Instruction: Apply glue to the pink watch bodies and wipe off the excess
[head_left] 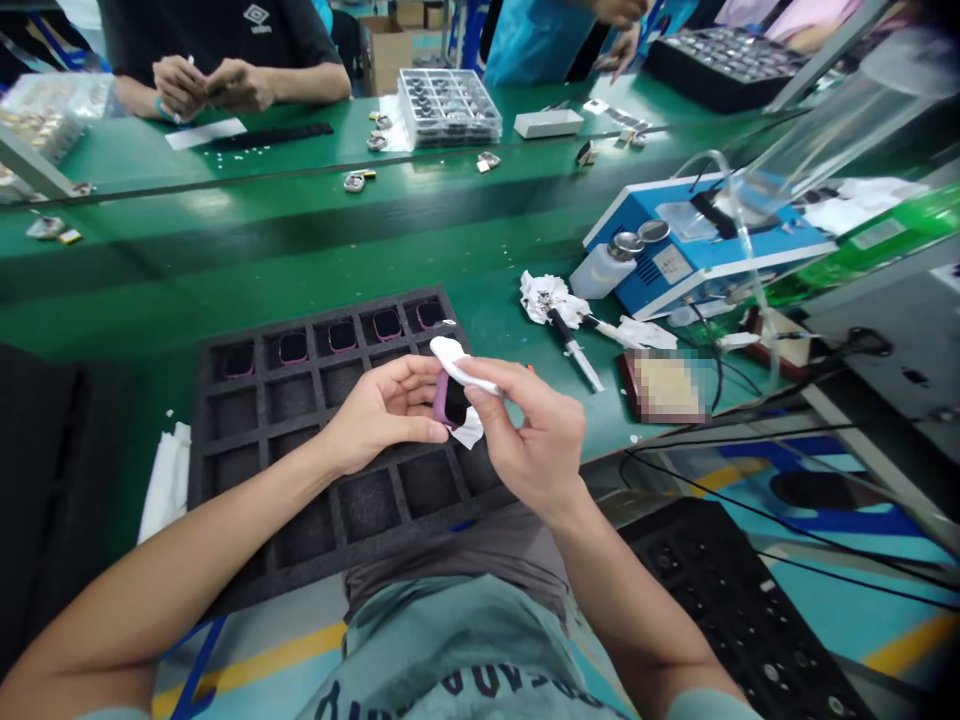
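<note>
Between thumb and fingers, my left hand (390, 410) grips a small watch case (442, 400) with a purple-pink frame and a dark screen. My right hand (529, 425) pinches a folded white cloth (450, 355) against the case's upper edge. A loose white end hangs below the case. Both hands are above the right part of a black foam tray (262, 435) with square compartments. Along its far row sit several similar watch cases, one of them a pink-edged case (343, 336). My fingers hide part of the held case.
Right of the tray lie a syringe (574, 350), crumpled tissue (544, 295), a pump bottle (604, 268) and a blue machine (697, 250). White tissue (166, 475) lies left of the tray. Across the bench, a co-worker's hands (214, 85) are near a clear compartment box (450, 108).
</note>
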